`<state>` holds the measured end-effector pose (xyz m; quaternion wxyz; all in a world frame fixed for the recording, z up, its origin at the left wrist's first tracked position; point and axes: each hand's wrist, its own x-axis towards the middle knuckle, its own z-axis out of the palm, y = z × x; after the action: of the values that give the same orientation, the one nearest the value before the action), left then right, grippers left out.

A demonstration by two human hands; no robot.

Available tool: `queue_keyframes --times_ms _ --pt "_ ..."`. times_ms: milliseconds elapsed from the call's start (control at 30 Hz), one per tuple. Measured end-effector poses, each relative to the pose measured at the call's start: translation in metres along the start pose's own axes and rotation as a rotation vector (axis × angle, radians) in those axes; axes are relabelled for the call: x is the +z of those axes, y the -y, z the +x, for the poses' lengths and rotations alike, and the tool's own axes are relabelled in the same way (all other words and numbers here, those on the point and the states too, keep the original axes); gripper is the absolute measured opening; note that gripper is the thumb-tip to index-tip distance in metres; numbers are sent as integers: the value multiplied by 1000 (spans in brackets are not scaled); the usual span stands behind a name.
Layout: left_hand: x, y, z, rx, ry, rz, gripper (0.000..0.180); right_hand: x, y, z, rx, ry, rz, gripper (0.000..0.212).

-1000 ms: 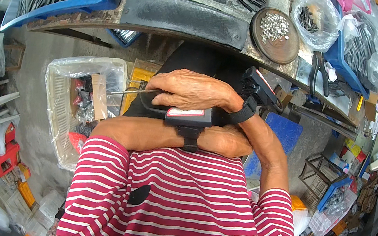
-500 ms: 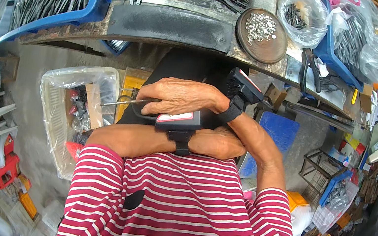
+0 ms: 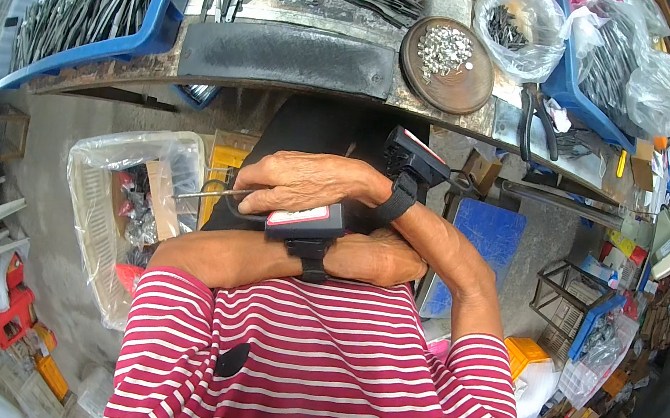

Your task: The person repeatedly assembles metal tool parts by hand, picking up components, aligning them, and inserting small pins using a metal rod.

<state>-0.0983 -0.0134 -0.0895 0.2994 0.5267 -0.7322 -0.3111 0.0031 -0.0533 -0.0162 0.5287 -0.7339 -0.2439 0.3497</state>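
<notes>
My forearms are crossed over my lap, the right one above the left. My right hand (image 3: 304, 184) lies toward the left, its fingers closed round a thin metal rod-like tool (image 3: 214, 193) that sticks out to the left. A dark curved part shows beside the rod; its exact kind is unclear. My left hand (image 3: 380, 257) rests against my body, tucked beneath my right forearm, with its fingers hidden. Each wrist carries a black strapped device; the left wrist device (image 3: 306, 224) lies just below my right hand, and the right wrist device (image 3: 416, 159) points toward the bench.
Along the bench edge (image 3: 289, 58) stand a blue tray (image 3: 167, 39) of dark metal strips, a round dish (image 3: 470, 92) of small silvery pieces, black-handled pliers (image 3: 535, 123) and a bag-lined container (image 3: 525, 2). A plastic-lined basket (image 3: 89, 221) sits at lower left, a blue board (image 3: 486, 234) at right.
The bench and its contents have shifted slightly left and down in view. My crossed arms keep nearly the same pose, and my right hand still grips the tool.
</notes>
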Motion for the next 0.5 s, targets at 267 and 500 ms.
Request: queue_keyframes --times_ms 267,500 --pt "-40 -21 0 -60 -45 -75 10 -2 -8 1 -55 -101 -57 34" --pt "-44 -17 2 -167 113 -196 16 -6 -7 -6 -151 -346 7 32"
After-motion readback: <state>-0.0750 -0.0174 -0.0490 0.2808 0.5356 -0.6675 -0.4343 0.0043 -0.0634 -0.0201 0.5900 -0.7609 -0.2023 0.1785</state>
